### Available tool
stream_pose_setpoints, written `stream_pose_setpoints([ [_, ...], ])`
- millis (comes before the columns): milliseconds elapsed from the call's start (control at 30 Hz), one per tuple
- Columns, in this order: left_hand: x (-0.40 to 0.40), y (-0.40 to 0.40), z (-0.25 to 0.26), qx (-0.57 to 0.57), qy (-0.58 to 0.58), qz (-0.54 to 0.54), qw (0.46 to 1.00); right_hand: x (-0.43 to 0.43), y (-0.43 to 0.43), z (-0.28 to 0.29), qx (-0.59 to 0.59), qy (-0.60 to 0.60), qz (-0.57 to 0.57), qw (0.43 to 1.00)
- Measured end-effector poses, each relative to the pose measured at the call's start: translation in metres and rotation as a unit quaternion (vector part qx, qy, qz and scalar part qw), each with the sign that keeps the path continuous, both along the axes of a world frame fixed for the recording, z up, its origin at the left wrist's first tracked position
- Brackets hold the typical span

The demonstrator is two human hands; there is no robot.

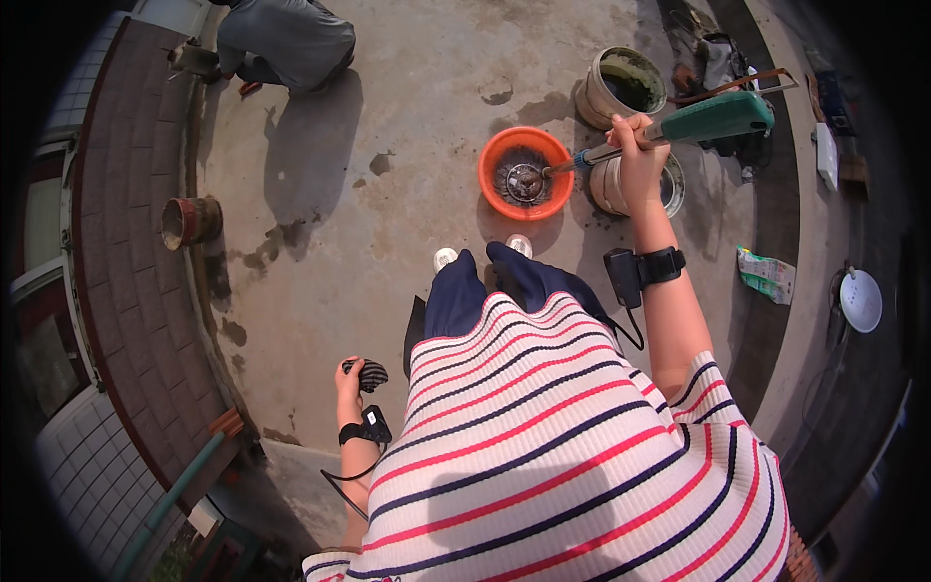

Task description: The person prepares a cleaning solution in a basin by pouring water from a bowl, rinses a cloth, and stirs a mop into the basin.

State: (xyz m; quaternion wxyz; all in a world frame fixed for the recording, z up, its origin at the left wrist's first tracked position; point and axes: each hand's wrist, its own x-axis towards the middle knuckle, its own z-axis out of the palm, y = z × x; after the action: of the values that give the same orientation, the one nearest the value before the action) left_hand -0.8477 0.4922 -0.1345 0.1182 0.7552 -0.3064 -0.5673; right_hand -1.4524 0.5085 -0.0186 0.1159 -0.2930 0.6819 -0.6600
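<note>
My right hand (641, 164) grips the metal pole of a mop (716, 118), below its green upper grip. The pole slants down into an orange plastic basin (527, 213) on the concrete floor in front of my feet. Inside the basin sits the round mop head (525, 182), with dark strands spread around a disc. Down at my left side, my left hand (350, 378) is closed around a bunched dark cloth item with grey stripes (373, 376); whether it is a glove or a sock I cannot tell.
Two pale buckets (588, 102) (608, 188) stand right of the basin, the farther one holding dark, greenish liquid. A person (287, 40) crouches at the far left. A weathered pot (200, 221) lies by the left wall. At right are a packet (766, 276) and a white bowl-like dish (860, 301).
</note>
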Motion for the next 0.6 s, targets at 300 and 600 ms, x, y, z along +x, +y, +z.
stream_pose_setpoints([
  [300, 0.011, -0.025, 0.004, 0.006, -0.005, -0.020, 1.000, 0.012, -0.005, 0.002, -0.040, -0.026, -0.086, 0.995],
  [600, 0.033, -0.021, -0.013, 0.033, -0.005, -0.043, 0.998, 0.034, 0.010, 0.001, -0.041, -0.008, -0.147, 0.988],
])
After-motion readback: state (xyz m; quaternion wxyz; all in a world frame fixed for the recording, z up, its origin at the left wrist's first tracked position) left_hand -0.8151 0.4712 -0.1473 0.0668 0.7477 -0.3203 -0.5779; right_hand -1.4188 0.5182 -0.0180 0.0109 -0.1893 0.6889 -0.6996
